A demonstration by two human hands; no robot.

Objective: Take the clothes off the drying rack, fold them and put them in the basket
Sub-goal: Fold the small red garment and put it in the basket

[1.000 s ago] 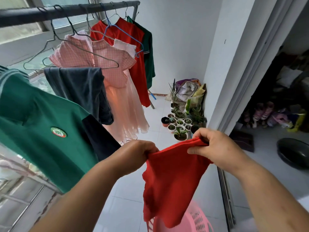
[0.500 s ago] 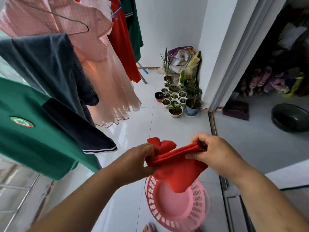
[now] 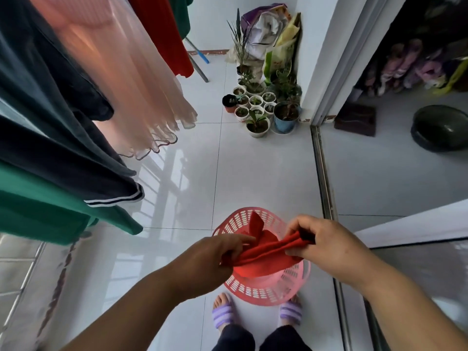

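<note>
The person stands over the pink basket (image 3: pixel 253 297), which sits on the shiny white floor (image 3: pixel 253 173) right by their feet in purple slippers (image 3: pixel 222 315). Both hands hold a red cloth (image 3: pixel 263 254) just over the basket's open top, so I think it can drop straight in. The left hand (image 3: pixel 215 257) grips one end with curled fingers (image 3: pixel 241 240). The right hand (image 3: pixel 326 244) pinches the other end. Holding both ends keeps the folds from falling open.

The cloth is soft and floppy, bunched into a long folded strip, with one corner sticking up. The basket is round, hard plastic with lots of little holes in its sides.

On the left a green shirt (image 3: pixel 38 206), a dark shirt (image 3: pixel 50 138) and a thin pink dress (image 3: pixel 126 79) hang, not yet folded. Little plant pots (image 3: pixel 258 107) stand far off.
</note>
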